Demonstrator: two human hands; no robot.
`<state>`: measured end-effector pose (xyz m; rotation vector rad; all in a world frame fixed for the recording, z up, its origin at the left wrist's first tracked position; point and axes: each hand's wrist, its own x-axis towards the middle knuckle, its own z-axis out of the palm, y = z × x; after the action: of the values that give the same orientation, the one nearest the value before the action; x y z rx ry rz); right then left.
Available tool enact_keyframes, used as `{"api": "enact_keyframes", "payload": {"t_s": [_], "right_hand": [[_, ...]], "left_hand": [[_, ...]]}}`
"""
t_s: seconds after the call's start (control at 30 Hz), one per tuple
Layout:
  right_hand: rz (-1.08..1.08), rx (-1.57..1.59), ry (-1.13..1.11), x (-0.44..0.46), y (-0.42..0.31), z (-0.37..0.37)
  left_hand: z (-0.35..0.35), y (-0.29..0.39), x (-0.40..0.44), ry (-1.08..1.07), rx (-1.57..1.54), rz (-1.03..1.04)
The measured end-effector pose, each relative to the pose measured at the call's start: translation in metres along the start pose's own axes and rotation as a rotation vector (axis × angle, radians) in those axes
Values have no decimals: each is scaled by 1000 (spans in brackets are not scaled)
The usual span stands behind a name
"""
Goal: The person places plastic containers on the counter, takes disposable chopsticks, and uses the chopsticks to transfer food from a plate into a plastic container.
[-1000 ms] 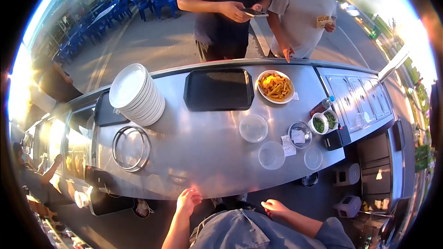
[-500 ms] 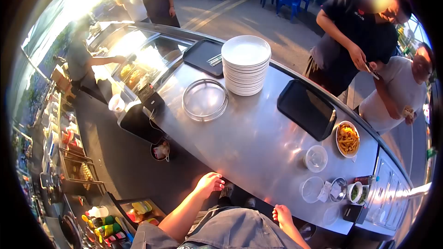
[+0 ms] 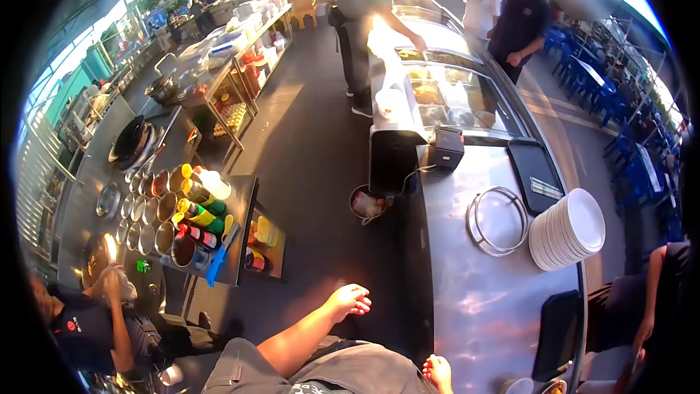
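Observation:
My left hand [image 3: 348, 302] hangs over the dark floor in front of my apron [image 3: 357, 371]. Its fingers are loosely curled together and nothing shows in them. Low in the view, my right hand [image 3: 438, 373] is beside the edge of the steel counter [image 3: 474, 306], its fingers folded inward with nothing visible in them. Neither hand clearly touches anything. On the counter stand a tall stack of white plates [image 3: 565, 230] and a pair of metal rings [image 3: 497, 221]. One black tray [image 3: 534, 175] lies behind them; another black tray [image 3: 558, 335] lies nearer me.
A display case [image 3: 452, 95] of food continues the counter, with a co-worker [image 3: 364, 14] beside it. Left, a steel bench carries sauce bottles [image 3: 197, 211], metal cups and a blue-handled knife [image 3: 221, 252]. Another co-worker [image 3: 87, 325] stands lower left. A bin [image 3: 367, 203] sits on the floor.
My view has turned left, so the counter and plates now appear further right and the kitchen bench has come into view. Both hands remain low before my body, still without a visible object.

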<state>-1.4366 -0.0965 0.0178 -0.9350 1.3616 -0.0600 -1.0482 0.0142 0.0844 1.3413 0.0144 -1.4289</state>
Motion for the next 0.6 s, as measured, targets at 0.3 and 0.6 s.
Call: {"api": "enact_keyframes", "payload": {"t_s": [0.3, 0.6], "right_hand": [[17, -73, -196, 99, -187, 169], [-5, -362, -220, 217, -344, 320]], "left_hand": [[-167, 92, 33, 199, -298, 34], [-284, 209, 52, 358, -592, 252]]}}
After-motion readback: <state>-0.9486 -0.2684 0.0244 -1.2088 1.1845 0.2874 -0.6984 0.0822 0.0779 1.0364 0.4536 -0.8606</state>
